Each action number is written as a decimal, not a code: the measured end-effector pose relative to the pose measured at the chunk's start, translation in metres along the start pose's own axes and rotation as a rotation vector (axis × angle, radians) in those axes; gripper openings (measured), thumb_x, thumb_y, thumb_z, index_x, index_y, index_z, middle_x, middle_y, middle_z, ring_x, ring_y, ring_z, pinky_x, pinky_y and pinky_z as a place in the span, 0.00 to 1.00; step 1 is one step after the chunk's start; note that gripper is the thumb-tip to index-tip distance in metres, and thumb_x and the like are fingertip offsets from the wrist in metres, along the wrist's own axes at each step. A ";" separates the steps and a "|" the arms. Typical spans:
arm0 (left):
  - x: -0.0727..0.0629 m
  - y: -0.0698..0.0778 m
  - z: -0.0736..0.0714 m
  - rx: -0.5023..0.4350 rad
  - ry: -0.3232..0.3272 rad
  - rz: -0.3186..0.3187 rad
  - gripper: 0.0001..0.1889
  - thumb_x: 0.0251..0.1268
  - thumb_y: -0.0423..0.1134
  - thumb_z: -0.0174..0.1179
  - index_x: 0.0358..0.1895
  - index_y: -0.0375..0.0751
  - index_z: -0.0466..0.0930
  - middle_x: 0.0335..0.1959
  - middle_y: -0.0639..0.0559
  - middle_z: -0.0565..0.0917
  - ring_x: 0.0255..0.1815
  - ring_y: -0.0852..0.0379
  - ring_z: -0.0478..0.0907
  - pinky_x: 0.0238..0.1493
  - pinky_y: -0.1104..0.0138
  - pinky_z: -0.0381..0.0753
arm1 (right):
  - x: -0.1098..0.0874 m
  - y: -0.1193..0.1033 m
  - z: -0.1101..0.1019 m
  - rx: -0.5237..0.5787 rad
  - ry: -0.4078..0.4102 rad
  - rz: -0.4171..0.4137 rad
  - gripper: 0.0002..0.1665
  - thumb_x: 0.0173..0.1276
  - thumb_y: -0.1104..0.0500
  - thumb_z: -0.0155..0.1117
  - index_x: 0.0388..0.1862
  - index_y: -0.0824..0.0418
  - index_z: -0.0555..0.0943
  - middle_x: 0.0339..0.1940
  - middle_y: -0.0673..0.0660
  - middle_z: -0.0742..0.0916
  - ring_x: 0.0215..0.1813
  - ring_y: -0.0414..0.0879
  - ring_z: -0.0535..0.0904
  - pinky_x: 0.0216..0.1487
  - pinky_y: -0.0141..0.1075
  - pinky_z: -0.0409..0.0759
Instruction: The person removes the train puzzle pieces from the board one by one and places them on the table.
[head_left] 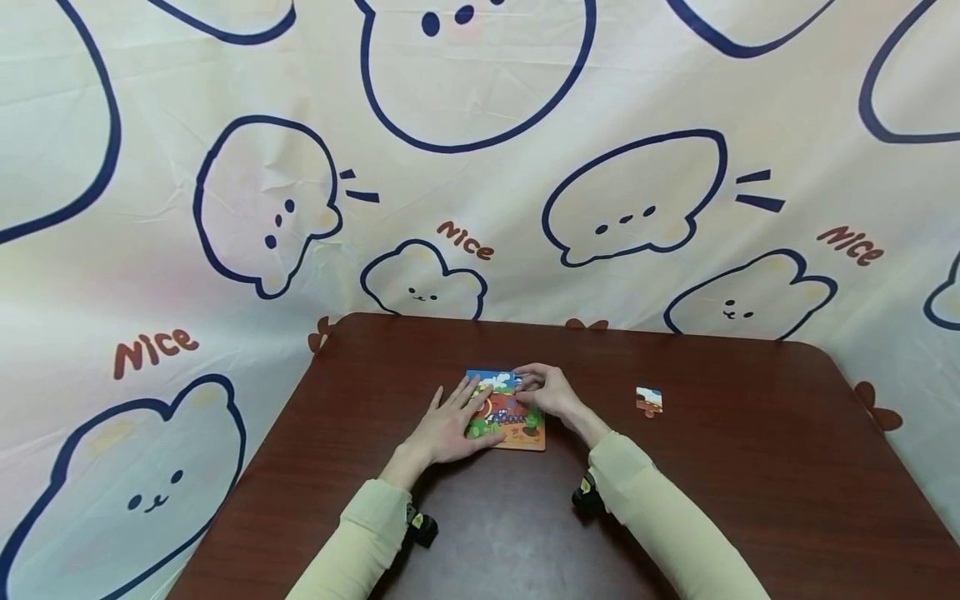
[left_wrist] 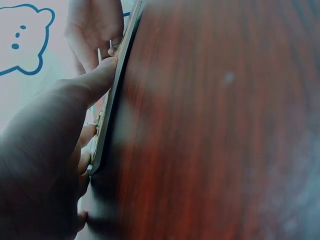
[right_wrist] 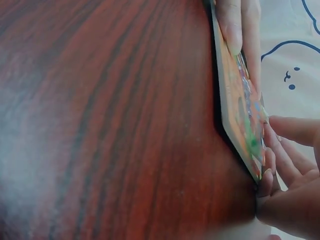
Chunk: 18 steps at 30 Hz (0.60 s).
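Observation:
A colourful jigsaw puzzle (head_left: 525, 435) in a thin board lies near the middle of the table. My left hand (head_left: 450, 427) rests spread over its left side, fingers extended and thumb along the near edge. At the puzzle's upper right corner, my right hand (head_left: 551, 392) pinches a small puzzle piece (right_wrist: 264, 116) between thumb and fingers. Its picture is mostly hidden by the fingers. To the right, apart from both hands, lies a loose puzzle piece (head_left: 649, 401) with blue, white and brown on it.
The dark brown wooden table (head_left: 720, 500) reaches back to a pale cloth (head_left: 517, 200) printed with cartoon outlines. Each wrist carries a small black camera (head_left: 422, 527) below the sleeve cuff.

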<state>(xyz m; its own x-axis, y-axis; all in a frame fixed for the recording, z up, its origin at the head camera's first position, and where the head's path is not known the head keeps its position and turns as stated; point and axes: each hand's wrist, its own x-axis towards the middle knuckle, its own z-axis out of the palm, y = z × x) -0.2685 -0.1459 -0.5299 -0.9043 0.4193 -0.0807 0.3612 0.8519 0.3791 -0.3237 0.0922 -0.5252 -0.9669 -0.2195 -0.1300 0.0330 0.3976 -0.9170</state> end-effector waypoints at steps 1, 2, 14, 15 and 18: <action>0.000 0.000 0.000 -0.002 0.000 0.000 0.48 0.76 0.71 0.59 0.91 0.56 0.55 0.94 0.48 0.50 0.96 0.44 0.45 0.91 0.33 0.44 | -0.001 0.001 0.000 -0.003 -0.008 -0.016 0.24 0.75 0.68 0.73 0.69 0.65 0.85 0.47 0.64 0.93 0.48 0.52 0.89 0.54 0.42 0.88; 0.000 0.001 0.000 -0.005 0.000 0.001 0.48 0.76 0.71 0.60 0.91 0.56 0.55 0.94 0.48 0.50 0.96 0.44 0.45 0.91 0.33 0.44 | -0.001 0.001 0.000 -0.009 -0.017 -0.034 0.25 0.75 0.69 0.73 0.70 0.65 0.84 0.48 0.64 0.93 0.49 0.52 0.89 0.55 0.44 0.89; -0.001 0.001 0.000 -0.006 0.002 -0.001 0.49 0.76 0.72 0.59 0.91 0.57 0.54 0.94 0.48 0.50 0.96 0.44 0.45 0.91 0.33 0.44 | -0.002 0.004 0.011 -0.063 0.032 -0.166 0.32 0.73 0.70 0.74 0.75 0.64 0.81 0.44 0.63 0.95 0.39 0.42 0.85 0.47 0.40 0.86; -0.001 0.001 0.000 -0.006 0.003 -0.001 0.49 0.76 0.72 0.59 0.91 0.57 0.54 0.94 0.48 0.50 0.96 0.44 0.45 0.91 0.33 0.44 | -0.002 0.004 0.011 -0.063 0.040 -0.171 0.31 0.73 0.70 0.74 0.73 0.64 0.82 0.44 0.63 0.95 0.39 0.42 0.85 0.46 0.40 0.85; 0.000 0.001 -0.001 -0.008 0.004 0.001 0.49 0.76 0.72 0.59 0.92 0.57 0.54 0.94 0.48 0.50 0.96 0.44 0.45 0.91 0.33 0.44 | -0.002 0.004 0.011 -0.072 0.066 -0.177 0.27 0.73 0.70 0.74 0.70 0.64 0.85 0.42 0.62 0.95 0.39 0.43 0.86 0.44 0.38 0.85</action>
<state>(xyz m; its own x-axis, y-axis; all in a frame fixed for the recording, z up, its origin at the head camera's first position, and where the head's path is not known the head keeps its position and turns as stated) -0.2680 -0.1455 -0.5291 -0.9049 0.4187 -0.0768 0.3600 0.8490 0.3867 -0.3190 0.0843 -0.5327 -0.9706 -0.2337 0.0584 -0.1551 0.4208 -0.8938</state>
